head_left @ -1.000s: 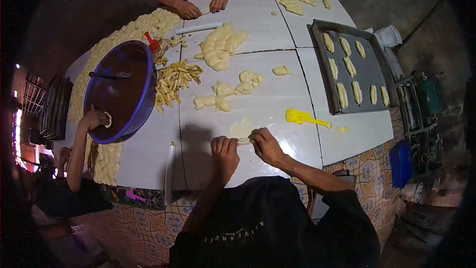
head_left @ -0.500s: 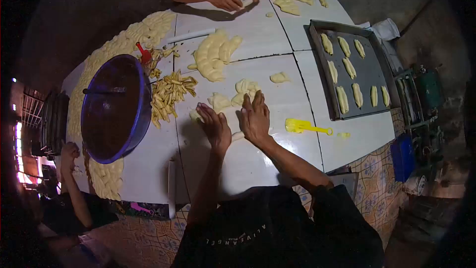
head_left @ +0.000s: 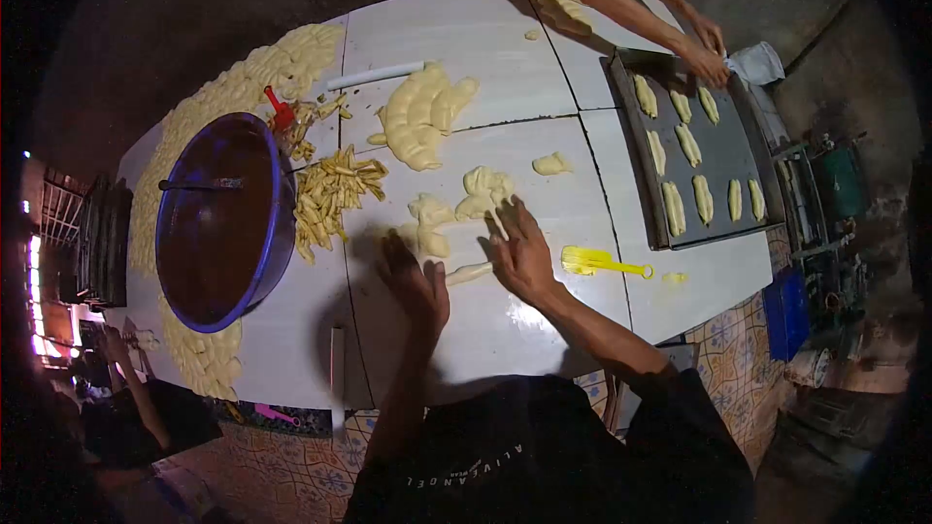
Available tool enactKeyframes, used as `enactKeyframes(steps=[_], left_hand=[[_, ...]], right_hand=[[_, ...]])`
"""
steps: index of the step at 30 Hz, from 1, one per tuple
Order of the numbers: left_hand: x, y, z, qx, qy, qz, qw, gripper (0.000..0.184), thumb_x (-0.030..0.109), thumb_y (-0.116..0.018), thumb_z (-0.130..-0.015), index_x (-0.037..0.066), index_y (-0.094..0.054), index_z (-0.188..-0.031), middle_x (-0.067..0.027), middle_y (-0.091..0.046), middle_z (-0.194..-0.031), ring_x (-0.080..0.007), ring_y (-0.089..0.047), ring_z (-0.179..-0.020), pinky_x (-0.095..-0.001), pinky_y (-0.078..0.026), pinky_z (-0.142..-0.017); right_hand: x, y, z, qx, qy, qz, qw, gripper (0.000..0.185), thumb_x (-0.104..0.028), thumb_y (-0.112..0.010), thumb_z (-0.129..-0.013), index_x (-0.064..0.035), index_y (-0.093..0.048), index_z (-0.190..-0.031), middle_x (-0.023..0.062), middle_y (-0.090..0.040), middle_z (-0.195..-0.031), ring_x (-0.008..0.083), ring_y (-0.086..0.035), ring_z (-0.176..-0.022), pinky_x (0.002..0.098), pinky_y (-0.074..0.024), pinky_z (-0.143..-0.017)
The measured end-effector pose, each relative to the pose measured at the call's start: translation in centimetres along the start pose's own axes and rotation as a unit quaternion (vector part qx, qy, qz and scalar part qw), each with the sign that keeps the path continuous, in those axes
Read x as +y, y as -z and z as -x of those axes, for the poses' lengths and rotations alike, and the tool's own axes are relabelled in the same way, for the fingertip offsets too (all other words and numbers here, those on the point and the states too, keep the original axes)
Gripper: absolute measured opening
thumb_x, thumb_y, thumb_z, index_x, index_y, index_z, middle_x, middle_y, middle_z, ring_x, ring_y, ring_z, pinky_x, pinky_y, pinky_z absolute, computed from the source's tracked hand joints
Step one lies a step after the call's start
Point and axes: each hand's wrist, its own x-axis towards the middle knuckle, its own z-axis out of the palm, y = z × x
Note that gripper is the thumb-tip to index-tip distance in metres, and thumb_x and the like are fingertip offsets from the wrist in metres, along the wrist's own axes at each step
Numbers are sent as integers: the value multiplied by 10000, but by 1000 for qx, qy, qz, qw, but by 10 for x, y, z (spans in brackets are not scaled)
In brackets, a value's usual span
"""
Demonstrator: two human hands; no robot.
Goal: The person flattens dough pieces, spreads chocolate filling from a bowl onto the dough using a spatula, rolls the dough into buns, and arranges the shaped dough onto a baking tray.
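Observation:
My left hand (head_left: 416,283) is open, its fingers spread just above or on the white tabletop, left of a thin pale roll (head_left: 469,274) that looks like dough. At the roll's other end is my right hand (head_left: 524,260), open with fingers stretched forward; its palm hides part of the roll. Lumps of soft dough (head_left: 483,192) lie right in front of my fingertips, with another dough lump (head_left: 428,223) nearer the left hand. A small dough piece (head_left: 551,164) sits farther right. A yellow plastic scraper (head_left: 604,262) lies to the right of my right hand.
A large purple-rimmed basin (head_left: 233,315) of brown filling stands left, beside a heap of cut yellow strips (head_left: 335,194). Dough pieces (head_left: 204,359) line the left edge. A dark baking tray (head_left: 718,228) holds several filled rolls; another person's hand (head_left: 707,66) is over its far edge.
My hands have drawn slightly back and apart, showing more of the thin roll. The person opposite has moved from the table's far edge to the tray.

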Motion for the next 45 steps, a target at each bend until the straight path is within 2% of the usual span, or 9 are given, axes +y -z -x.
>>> enactKeyframes(steps=[8,14,17,19,22,26,32,40,45], left_hand=[[-10,-2,26,-134,-60,473,869,787,6,-677,-881,25,-305,-1574,-171,-691,-1046,-370,-668,-900,-444,-542,-826],[-34,85,119,-312,-196,371,853,555,-36,-609,-852,6,-520,-1398,-241,-575,-1348,-422,-554,-1233,-483,-433,-1071],[-61,73,177,-270,-237,242,901,529,16,-625,-848,-23,-533,-1367,-241,-583,-1354,-427,-510,-1292,-485,-386,-1118],[-77,45,205,-241,61,179,952,483,109,-628,-878,-37,-564,-1334,-212,-625,-1279,-399,-526,-1284,-487,-370,-1130],[-147,15,211,-76,-74,209,972,463,190,-581,-953,-35,-544,-1356,-213,-597,-1291,-387,-497,-1314,-486,-355,-1143],[-153,-1,206,-16,-48,112,992,418,196,-549,-986,-31,-551,-1336,-208,-600,-1288,-377,-509,-1292,-488,-369,-1124],[-147,-20,213,-13,5,114,993,362,207,-500,-1036,-26,-562,-1307,-199,-604,-1284,-361,-528,-1259,-490,-390,-1097],[-133,-5,227,-7,-8,71,997,384,238,-434,-1060,-55,-577,-1264,-228,-615,-1231,-422,-533,-1215,-532,-370,-1089],[-135,-36,240,62,91,80,991,378,222,-486,-1029,-57,-577,-1268,-258,-601,-1218,-450,-535,-1185,-536,-402,-1054]], right_hand=[[-6,-1,26,-199,-19,-168,965,403,15,-688,-834,-16,-679,-1236,189,-703,-1128,367,-652,-1065,416,-534,-937],[-28,54,108,-392,96,-305,863,381,60,-629,-833,43,-671,-1211,238,-655,-1256,381,-633,-1163,447,-515,-1001],[-7,61,171,-310,58,-158,936,360,-32,-574,-942,87,-594,-1281,237,-593,-1365,370,-558,-1273,397,-444,-1086],[-4,103,177,-82,-79,-136,984,341,-62,-509,-1007,69,-577,-1314,261,-596,-1333,382,-582,-1244,387,-463,-1061],[59,144,185,159,-148,155,964,392,-91,-514,-984,122,-548,-1312,354,-530,-1381,477,-524,-1288,472,-428,-1109],[113,161,192,104,-146,353,918,454,-121,-539,-960,124,-531,-1341,332,-540,-1388,475,-514,-1299,490,-406,-1128],[51,154,212,75,-224,-20,972,221,-34,-599,-947,42,-710,-1121,216,-714,-1089,376,-695,-1005,440,-577,-890],[-30,-21,75,-232,202,166,937,653,-410,-456,-1040,18,-362,-1525,190,-263,-1652,321,-206,-1551,516,-190,-1247],[-22,-8,75,-394,398,73,825,592,-393,-479,-1032,-175,-364,-1570,92,-285,-1661,260,-235,-1549,491,-176,-1268]])
